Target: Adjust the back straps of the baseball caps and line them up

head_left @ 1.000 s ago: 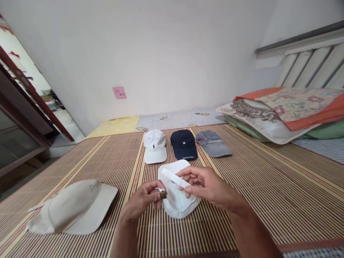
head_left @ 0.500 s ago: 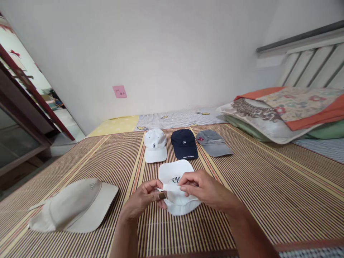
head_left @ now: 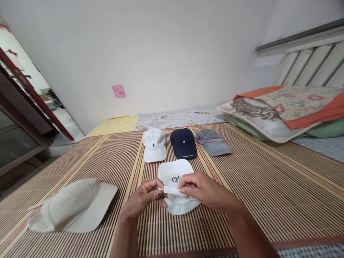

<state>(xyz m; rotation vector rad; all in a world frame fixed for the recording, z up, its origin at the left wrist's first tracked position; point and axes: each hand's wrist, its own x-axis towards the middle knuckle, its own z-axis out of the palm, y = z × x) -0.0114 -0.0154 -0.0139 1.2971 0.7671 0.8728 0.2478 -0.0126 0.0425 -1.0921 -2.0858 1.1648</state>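
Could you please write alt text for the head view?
A left hand pinches the buckle and a right hand the strap of a white CK cap. Beyond it, another white cap, a navy cap and a grey cap sit on a striped mat; a beige cap lies at left.

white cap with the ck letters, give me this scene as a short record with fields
cap in work: white cap, ck letters on front
left hand: holds the metal buckle
right hand: pinches the white strap
back row: white cap with dark logo, navy cap, gray cap
left side: beige cap
surface: striped mat
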